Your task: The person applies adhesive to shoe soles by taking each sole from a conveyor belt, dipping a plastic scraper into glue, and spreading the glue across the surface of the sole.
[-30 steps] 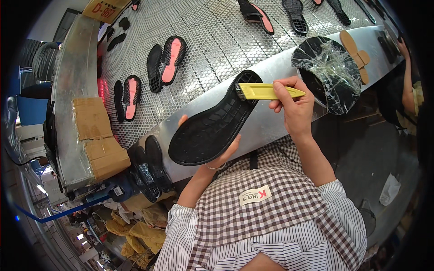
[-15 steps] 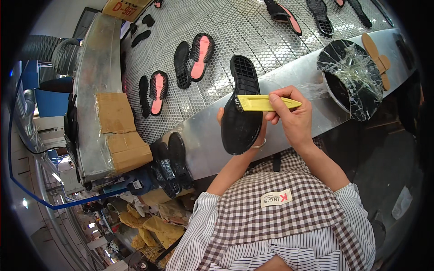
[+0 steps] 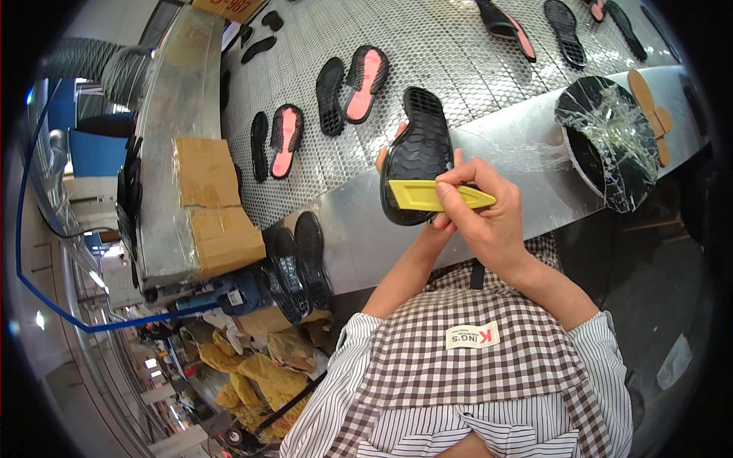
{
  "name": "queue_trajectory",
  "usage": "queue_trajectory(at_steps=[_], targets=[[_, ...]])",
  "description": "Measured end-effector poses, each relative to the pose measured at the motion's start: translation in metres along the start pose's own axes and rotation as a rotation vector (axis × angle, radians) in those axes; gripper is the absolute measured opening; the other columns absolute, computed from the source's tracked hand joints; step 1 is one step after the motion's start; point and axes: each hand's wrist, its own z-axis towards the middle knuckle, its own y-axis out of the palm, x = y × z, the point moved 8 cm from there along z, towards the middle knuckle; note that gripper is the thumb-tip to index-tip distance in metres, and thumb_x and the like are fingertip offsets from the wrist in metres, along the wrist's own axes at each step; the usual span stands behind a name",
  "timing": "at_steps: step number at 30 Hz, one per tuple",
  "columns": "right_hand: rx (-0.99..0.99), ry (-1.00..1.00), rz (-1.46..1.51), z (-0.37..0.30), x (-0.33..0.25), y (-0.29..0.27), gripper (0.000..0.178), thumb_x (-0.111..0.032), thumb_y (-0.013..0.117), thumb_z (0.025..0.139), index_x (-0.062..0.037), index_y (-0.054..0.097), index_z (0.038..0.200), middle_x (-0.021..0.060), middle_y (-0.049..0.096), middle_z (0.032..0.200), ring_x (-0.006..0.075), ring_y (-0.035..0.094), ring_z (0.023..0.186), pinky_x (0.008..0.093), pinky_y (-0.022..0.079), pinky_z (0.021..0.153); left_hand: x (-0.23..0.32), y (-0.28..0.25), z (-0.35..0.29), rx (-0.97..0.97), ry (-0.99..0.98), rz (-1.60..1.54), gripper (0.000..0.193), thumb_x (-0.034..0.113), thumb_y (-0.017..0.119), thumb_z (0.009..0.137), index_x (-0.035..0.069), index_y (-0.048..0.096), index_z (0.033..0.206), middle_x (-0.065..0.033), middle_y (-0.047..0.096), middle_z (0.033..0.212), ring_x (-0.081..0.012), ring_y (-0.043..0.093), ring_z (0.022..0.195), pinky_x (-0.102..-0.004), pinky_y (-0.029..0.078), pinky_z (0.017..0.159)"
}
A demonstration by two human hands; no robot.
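My left hand (image 3: 382,159) holds a black shoe sole (image 3: 425,145) from beneath, its fingertips showing along the left edge and the palm hidden. The sole's inner face is up, with its narrow heel end pointing away from me and the wide toe end nearer. Pinched between thumb and fingers of my right hand (image 3: 489,217) is a flat yellow brush (image 3: 418,195) with a pointed tail. Its broad end lies across the toe part of the sole; the bristles are hidden.
On the perforated metal table (image 3: 328,164) lie several black soles and pink insoles (image 3: 283,145). A round pot (image 3: 611,141) with film and stringy residue stands right. Dark soles (image 3: 309,252) rest at the table's near-left edge, beside a cardboard-covered metal box (image 3: 223,240).
The brush has moved from the sole's middle to the toe part. The sole is raised slightly and turned a little. The surroundings have shifted right and up in view.
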Motion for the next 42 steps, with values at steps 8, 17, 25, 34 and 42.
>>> queue_trajectory(at_steps=[8, 17, 25, 34, 42], targets=[[-0.178, -0.049, -0.232, 0.017, -0.017, 0.01, 0.007, -0.004, 0.06, 0.089, 0.0036, 0.06, 0.087, 0.0055, 0.063, 0.074, 0.0067, 0.06, 0.056, 0.0196, 0.047, 0.049, -0.047, -0.006, -0.02, -0.389, -0.185, 0.069, 0.058, 0.032, 0.066, 0.084, 0.015, 0.04, 0.134, -0.0077, 0.054, 0.116, -0.015, 0.054, 0.107, -0.031, 0.044, 0.095], [-0.592, -0.161, -0.494, 0.048, -0.042, 0.019, 0.007, -0.003, 0.066, 0.083, 0.0027, 0.063, 0.085, 0.0059, 0.062, 0.075, 0.0092, 0.059, 0.06, 0.0208, 0.047, 0.05, -0.056, 0.018, -0.045, -0.808, -0.383, 0.235, 0.058, 0.023, 0.073, 0.08, 0.01, 0.044, 0.128, -0.0063, 0.055, 0.119, -0.0165, 0.054, 0.11, -0.0338, 0.044, 0.096], [-0.242, -0.077, -0.267, 0.056, -0.064, -0.017, 0.01, -0.008, 0.063, 0.088, 0.0013, 0.063, 0.091, 0.0032, 0.064, 0.08, 0.0045, 0.057, 0.058, 0.0167, 0.043, 0.049, -0.044, -0.022, 0.0, -0.715, -0.482, -0.218, 0.08, 0.043, 0.081, 0.072, 0.004, 0.045, 0.132, -0.0086, 0.059, 0.117, -0.0181, 0.056, 0.109, -0.0339, 0.044, 0.098], [-0.005, -0.071, -0.039, 0.061, -0.018, -0.021, 0.014, -0.013, 0.061, 0.092, 0.0009, 0.061, 0.094, 0.0044, 0.064, 0.075, 0.0059, 0.06, 0.057, 0.0182, 0.045, 0.048, -0.054, -0.029, -0.02, -0.532, -0.915, -0.772, 0.111, 0.089, 0.028, 0.07, -0.002, 0.046, 0.13, -0.0176, 0.061, 0.112, -0.0192, 0.062, 0.086, -0.0313, 0.055, 0.076], [-0.002, -0.008, -0.063, 0.065, -0.002, -0.027, 0.013, -0.01, 0.061, 0.091, 0.0014, 0.06, 0.096, 0.0055, 0.063, 0.08, 0.0067, 0.059, 0.057, 0.0176, 0.044, 0.048, -0.043, -0.019, -0.032, -0.632, -0.913, -0.714, 0.108, 0.087, 0.025, 0.074, -0.001, 0.044, 0.133, -0.0183, 0.062, 0.11, -0.0187, 0.064, 0.086, -0.0295, 0.055, 0.075]])
